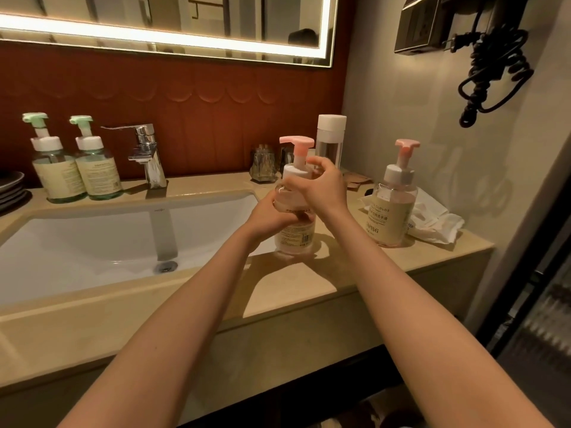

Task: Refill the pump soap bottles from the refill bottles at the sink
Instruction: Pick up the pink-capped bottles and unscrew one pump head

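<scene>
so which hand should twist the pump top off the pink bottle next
Right, probably. The right hand is curled at the white screw collar of the clear pink-pump soap bottle, ready to twist, while the left hand grips the bottle's body and steadies it.

The left hand point(272, 211) is gripping a pink bottle point(295, 236) by its body, keeping it upright at the counter point(340, 273) beside the sink point(92, 236). The right hand point(321, 186) is curling round its white collar point(293, 173) (pump head pointing left). A second pink bottle point(392, 211) is standing to the right; two green bottles point(57, 177) point(99, 174) are sitting left of the tap point(148, 156).
</scene>
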### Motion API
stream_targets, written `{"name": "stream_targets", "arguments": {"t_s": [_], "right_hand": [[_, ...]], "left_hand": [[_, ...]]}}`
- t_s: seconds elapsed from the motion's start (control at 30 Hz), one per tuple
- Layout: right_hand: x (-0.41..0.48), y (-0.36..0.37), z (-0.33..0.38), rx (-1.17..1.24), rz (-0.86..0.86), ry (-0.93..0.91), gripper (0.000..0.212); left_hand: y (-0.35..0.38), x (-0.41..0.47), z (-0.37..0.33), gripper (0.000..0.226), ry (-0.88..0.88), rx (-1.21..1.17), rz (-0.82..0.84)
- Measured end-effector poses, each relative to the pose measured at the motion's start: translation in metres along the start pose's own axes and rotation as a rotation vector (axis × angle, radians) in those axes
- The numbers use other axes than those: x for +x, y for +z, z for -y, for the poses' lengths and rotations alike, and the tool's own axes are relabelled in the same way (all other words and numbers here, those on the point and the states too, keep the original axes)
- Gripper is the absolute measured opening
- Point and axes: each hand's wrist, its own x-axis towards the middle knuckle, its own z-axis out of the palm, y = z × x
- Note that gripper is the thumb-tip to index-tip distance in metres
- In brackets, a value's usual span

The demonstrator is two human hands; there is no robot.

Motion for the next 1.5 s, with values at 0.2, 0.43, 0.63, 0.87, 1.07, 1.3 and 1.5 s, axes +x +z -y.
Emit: {"name": "stream_targets", "arguments": {"t_s": [0.2, 0.43, 0.63, 0.87, 1.07, 1.3, 1.5], "right_hand": [[-0.001, 0.004, -0.001, -0.081, 0.014, 0.054, 0.077], [0.008, -0.012, 0.021, -0.020, -0.130, -0.080, 0.044], [0.022, -0.034, 0.057, 0.194, -0.210, -0.163, 0.051], [0.032, -0.042, 0.054, 0.259, -0.270, -0.198, 0.050], [0.037, -0.024, -0.025, -0.319, -0.010, -0.188, 0.052], [0.033, -0.023, -0.076, -0.762, 0.193, -0.144, 0.055], [0.035, -0.028, -0.079, -0.880, 0.345, -0.125, 0.036]], "left_hand": [[0.008, 0.003, -0.004, 0.054, 0.043, 0.035, -0.021], [0.004, 0.008, -0.001, 0.057, -0.007, -0.001, -0.017], [-0.006, 0.014, 0.003, 0.066, -0.082, -0.025, -0.118], [-0.026, 0.010, 0.004, 0.068, -0.115, -0.035, -0.239], [-0.042, -0.008, -0.006, 0.040, -0.038, -0.029, 0.013], [-0.039, -0.009, 0.000, 0.060, -0.057, 0.010, 0.247], [-0.031, -0.003, 0.006, 0.113, -0.038, 0.031, 0.310]]}}
